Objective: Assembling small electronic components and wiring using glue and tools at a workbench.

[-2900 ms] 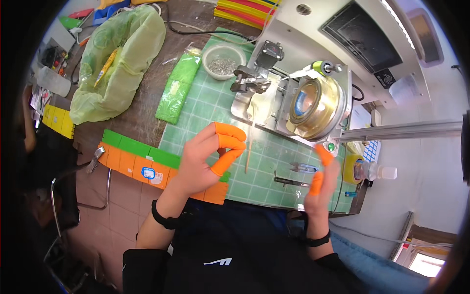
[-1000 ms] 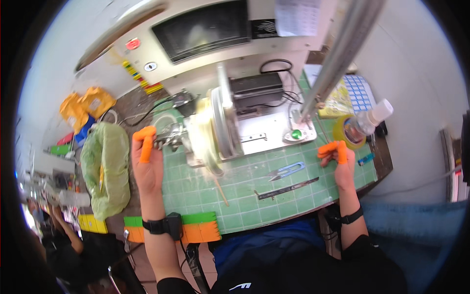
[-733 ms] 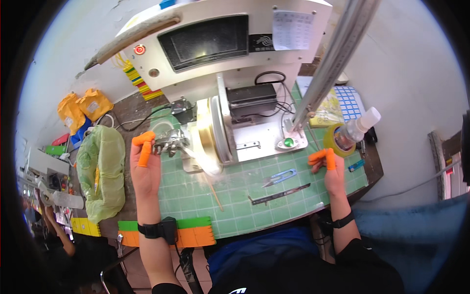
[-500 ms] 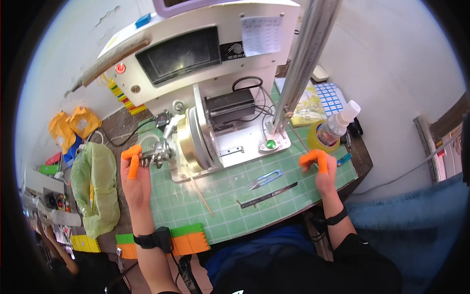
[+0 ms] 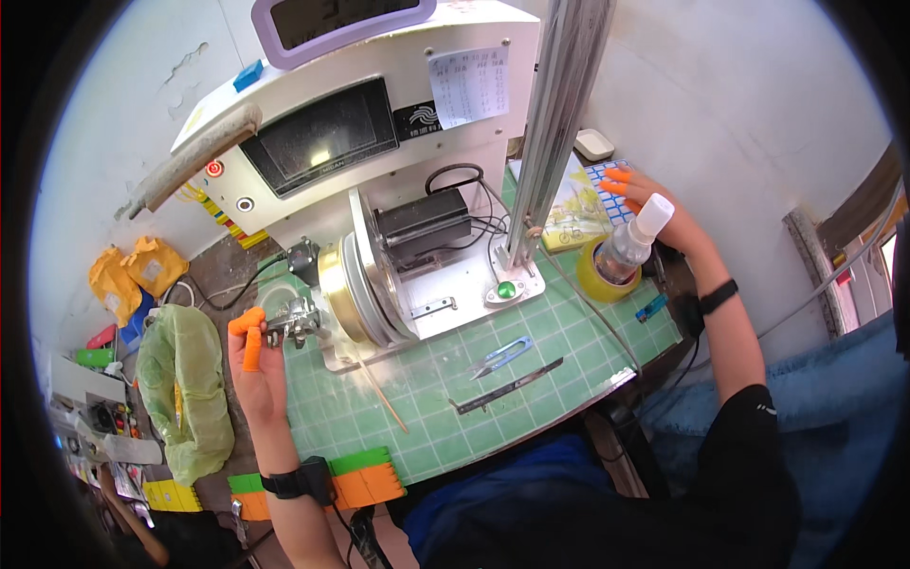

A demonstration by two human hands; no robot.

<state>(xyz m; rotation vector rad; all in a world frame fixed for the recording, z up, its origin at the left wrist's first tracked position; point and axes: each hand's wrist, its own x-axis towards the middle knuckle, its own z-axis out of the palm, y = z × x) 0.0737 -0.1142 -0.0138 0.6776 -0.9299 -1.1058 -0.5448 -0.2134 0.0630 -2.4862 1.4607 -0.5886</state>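
My left hand (image 5: pixel 261 375), with orange finger cots, is closed at the outer end of a small metal clamp (image 5: pixel 298 322). The clamp stands at the left of a brass-coloured wheel (image 5: pixel 342 296) on the white machine (image 5: pixel 313 223). What lies between thumb and fingertips is partly hidden. At the far right, my right hand (image 5: pixel 661 211) reaches behind a clear spray bottle (image 5: pixel 624 254), its orange-tipped fingers stretched over a blue-and-white gridded thing (image 5: pixel 607 180). The bottle's white top covers part of that hand. It stands in a yellow tape roll (image 5: pixel 594 284).
Blue thread snips (image 5: pixel 504 357), a dark flat strip (image 5: pixel 509 386) and a thin stick (image 5: pixel 384 394) lie on the green mat (image 5: pixel 455 436). An upright metal post (image 5: pixel 559 114) rises beside the picture-covered booklet (image 5: pixel 566 209). A green plastic bag (image 5: pixel 180 379) lies left.
My right hand has gone from the mat's right side to the far right, behind the bottle, and its fingers have stretched out. The left hand stays at the clamp. The view has shifted slightly.
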